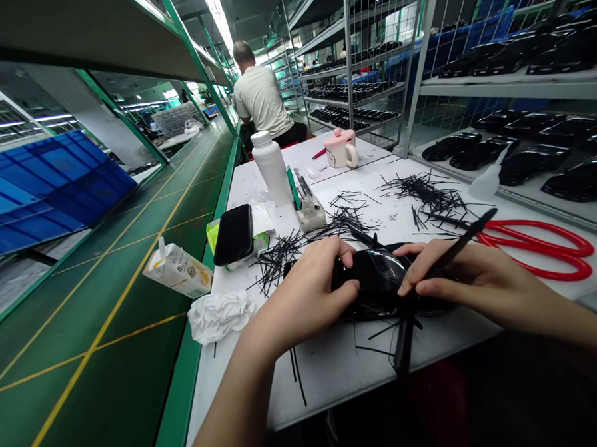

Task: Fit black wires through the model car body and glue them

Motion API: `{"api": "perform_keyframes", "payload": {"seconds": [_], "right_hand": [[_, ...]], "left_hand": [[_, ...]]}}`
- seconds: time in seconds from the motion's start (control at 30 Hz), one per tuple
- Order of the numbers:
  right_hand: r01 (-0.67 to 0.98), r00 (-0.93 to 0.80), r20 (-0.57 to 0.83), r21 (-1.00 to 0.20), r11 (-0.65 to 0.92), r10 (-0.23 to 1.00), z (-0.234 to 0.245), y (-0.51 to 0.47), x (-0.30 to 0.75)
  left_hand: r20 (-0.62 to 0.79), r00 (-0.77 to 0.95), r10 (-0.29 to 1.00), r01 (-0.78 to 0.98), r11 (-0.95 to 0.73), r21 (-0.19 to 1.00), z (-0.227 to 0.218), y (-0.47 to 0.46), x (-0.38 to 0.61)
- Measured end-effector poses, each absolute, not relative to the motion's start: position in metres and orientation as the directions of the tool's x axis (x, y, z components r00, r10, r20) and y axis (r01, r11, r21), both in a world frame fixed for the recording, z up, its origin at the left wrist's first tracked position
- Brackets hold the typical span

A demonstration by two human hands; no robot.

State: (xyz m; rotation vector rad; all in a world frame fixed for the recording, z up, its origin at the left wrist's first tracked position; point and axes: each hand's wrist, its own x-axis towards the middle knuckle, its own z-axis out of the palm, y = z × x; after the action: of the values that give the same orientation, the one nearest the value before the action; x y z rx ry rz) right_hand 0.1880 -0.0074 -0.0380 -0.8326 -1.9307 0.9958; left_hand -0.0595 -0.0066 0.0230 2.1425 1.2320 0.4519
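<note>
Left hand [318, 276] curls over the black shell [374, 276] at the table's near middle, gripping it, apparently to steady it. Right hand [461, 271] grasps a dark stick [464, 239] low, probably for control. Red scissors [544, 247] lie right, presumably within reach.

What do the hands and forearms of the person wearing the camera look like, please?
The left hand and right hand are both bare, with no gloves. The left forearm and right forearm are uncovered too: no sleeves, watch or bracelet show. I can make out no rings or markings.
</note>
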Motion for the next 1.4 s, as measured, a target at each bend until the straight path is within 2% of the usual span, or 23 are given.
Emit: {"api": "perform_keyframes", "payload": {"seconds": [0.27,0.37,0.5,0.67,1.0,1.4], "right_hand": [[0.150,-0.663,0.428,-0.728,0.669,0.614,-0.040,-0.007,0.183],[0.112,-0.695,0.482,-0.661,0.742,0.534,-0.040,-0.008,0.179],[0.085,-0.705,0.510,-0.629,0.773,0.493,-0.040,-0.010,0.176],[0.131,-0.687,0.519,-0.600,0.789,0.509,-0.040,-0.011,0.176],[0.154,-0.642,0.561,-0.573,0.805,0.523,-0.046,-0.012,0.174],[0.121,-0.595,0.549,-0.660,0.741,0.587,-0.048,-0.014,0.173]], "left_hand": [[-0.047,0.569,0.821,0.693,-0.449,0.565,0.022,-0.012,-0.055],[-0.034,0.583,0.812,0.708,-0.486,0.512,0.017,-0.013,-0.050],[-0.024,0.566,0.824,0.734,-0.491,0.469,0.011,-0.012,-0.047],[0.000,0.565,0.825,0.747,-0.511,0.425,0.006,-0.011,-0.045],[-0.014,0.555,0.832,0.760,-0.500,0.416,0.010,-0.013,-0.044],[-0.009,0.564,0.826,0.771,-0.522,0.365,0.007,-0.012,-0.045]]}}
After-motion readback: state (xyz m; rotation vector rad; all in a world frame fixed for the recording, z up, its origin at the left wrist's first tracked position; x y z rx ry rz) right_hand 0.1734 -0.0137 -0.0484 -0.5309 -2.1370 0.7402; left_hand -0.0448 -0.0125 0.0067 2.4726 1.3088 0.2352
